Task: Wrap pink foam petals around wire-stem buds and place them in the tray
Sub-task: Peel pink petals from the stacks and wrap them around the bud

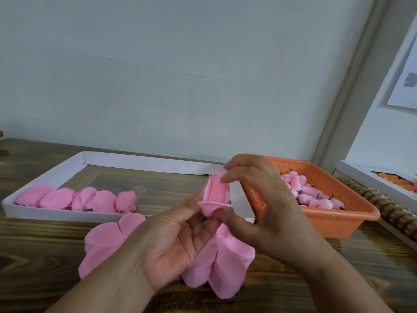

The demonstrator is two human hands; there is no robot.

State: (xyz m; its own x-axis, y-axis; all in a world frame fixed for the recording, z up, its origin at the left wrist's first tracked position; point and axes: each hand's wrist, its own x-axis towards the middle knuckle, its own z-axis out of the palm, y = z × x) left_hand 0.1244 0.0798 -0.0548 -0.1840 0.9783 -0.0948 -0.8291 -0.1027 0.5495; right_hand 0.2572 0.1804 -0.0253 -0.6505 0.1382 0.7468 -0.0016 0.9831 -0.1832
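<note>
Both hands meet above the wooden table [45, 251], working one flower [215, 195] held in the air between the white tray [67, 171] and the orange basket [338, 222]. The left hand [180, 240] grasps the flower from below, fingers curled around its base, where the wire stem is mostly hidden. The right hand [264, 199] pinches the upper edge of the outer petal between thumb and forefinger. To do this wrap well, the left hand should probably keep the base tight while the right draws the petal snugly round, overlapping the layer beneath without creasing the soft foam. Loose petals [225, 267] lie just below the hands, finished flowers [90, 201] sit in the tray, and bare buds [311, 195] fill the basket.
</note>
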